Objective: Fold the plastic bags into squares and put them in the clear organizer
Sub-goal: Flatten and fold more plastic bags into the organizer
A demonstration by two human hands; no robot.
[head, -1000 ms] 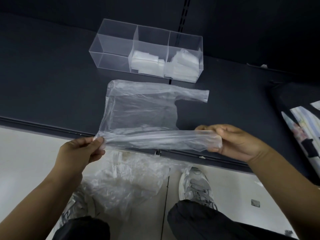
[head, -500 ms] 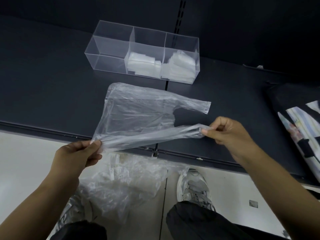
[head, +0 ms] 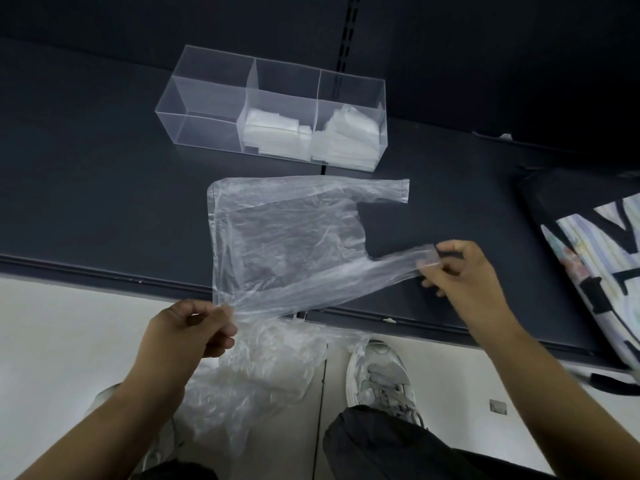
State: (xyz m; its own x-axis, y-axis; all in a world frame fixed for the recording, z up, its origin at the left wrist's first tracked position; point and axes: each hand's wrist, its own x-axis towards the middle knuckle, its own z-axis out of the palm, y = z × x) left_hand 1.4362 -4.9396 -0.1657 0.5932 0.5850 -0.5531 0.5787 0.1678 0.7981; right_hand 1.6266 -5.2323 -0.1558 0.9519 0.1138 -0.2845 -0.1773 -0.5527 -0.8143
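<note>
Pinching the plastic bag [head: 287,237], left hand [head: 187,330] at the near corner, right hand [head: 460,271] at the handle tip; resting its far half on the tabletop [head: 97,188] before the clear organizer [head: 204,98]. Likely risking a skewed fold through uneven pulling on slick film.

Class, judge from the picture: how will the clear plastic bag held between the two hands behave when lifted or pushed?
Probably floppy: the plastic bag drapes and wrinkles between the left hand and right hand. Likely very light, since two light pinches lift its near edge. Pushed, it would probably bunch up rather than slide whole.
</note>
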